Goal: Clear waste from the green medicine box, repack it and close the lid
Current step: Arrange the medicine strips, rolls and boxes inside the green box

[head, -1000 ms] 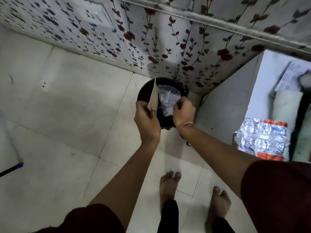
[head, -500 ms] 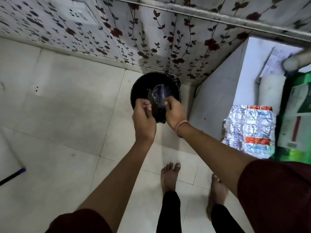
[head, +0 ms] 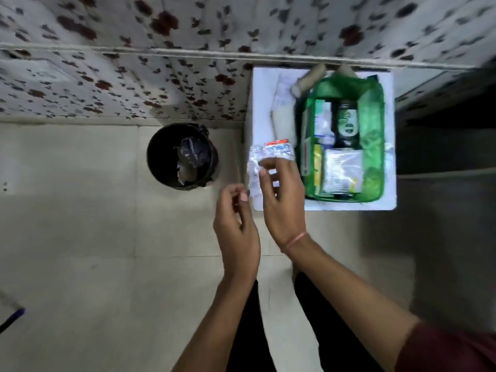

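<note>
The green medicine box [head: 373, 122] stands open on a white table [head: 261, 98] at the right. Inside it are a dark bottle [head: 346, 122], a silvery packet [head: 340, 170] and some cartons along its left wall. Silver blister strips [head: 273, 150] lie on the table's left edge, beside the box. My right hand [head: 284, 205] is spread over these strips, fingertips touching them, with no clear grip. Just left of it, off the table's edge, my left hand [head: 236, 221] hangs loosely curled and empty. A black bin [head: 161, 159] on the floor holds crumpled plastic and paper waste.
A beige roll [head: 308, 80] and white paper items [head: 281, 106] lie on the table behind and left of the box. The floral-papered wall runs behind the bin and table. A dark surface borders the table's right side. A blue-tipped stick [head: 13, 316] lies at far left.
Both hands let the plastic wrapper and paper fall into the bin, then swung right. The view turned to the table, and my right hand now reaches the blister strips.
</note>
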